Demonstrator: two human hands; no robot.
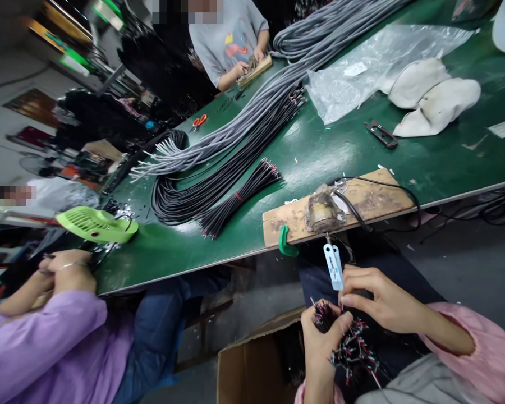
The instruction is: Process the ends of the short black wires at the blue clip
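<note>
My left hand (pixel 320 342) is closed around a bundle of thin black cables (pixel 351 350) whose stripped ends show red, white and black cores. Just above it, my right hand (pixel 376 297) pinches what looks like a single cable end, partly hidden by the fingers. Close to my right fingertips, a light blue flat clip (pixel 333 266) hangs from the shaft of a small grimy motor (pixel 322 212). That motor is fixed to a wooden board (pixel 379 196) at the table's edge, where a green clamp (pixel 285 241) sits.
On the green table (pixel 219 247) lie black cable bundles (pixel 235 196), long grey cables (pixel 235 132), a plastic bag (pixel 362 73), white gloves (pixel 437 95) and thread snips (pixel 381 134). An open cardboard box (pixel 248 365) stands below. Co-workers sit at left and across, near a green fan (pixel 96 224).
</note>
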